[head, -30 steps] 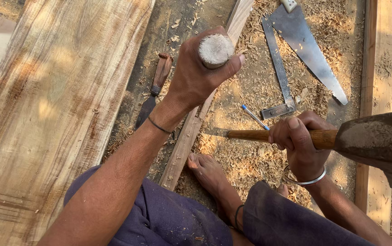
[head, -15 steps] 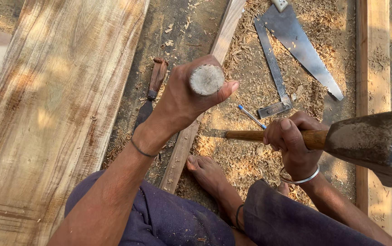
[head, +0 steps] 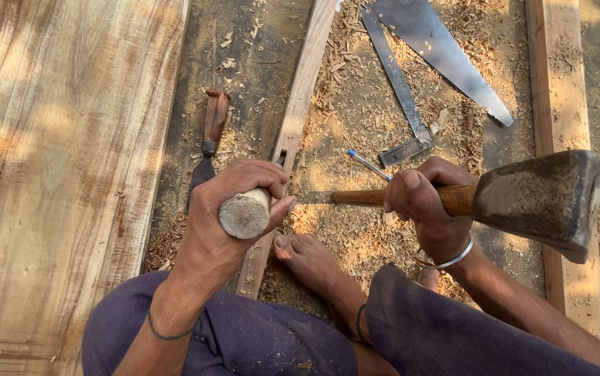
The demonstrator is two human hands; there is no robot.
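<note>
A broad pale wooden plank point(head: 56, 174) lies along the left, and beside it on the dirt rests a brown-handled chisel point(head: 209, 139). The left hand point(head: 234, 216) is clenched around a round wooden tool handle point(head: 245, 214), held upright over a narrow wooden strip point(head: 300, 104) that a bare foot point(head: 314, 261) touches. The right hand point(head: 425, 205) grasps the wooden shaft of a heavy dark iron hammer point(head: 540, 202), raised above the sawdust. A blue pen point(head: 368, 164), a steel square point(head: 401, 104) and a saw blade point(head: 446, 52) lie beyond; a wooden batten point(head: 557, 90) runs along the right.
</note>
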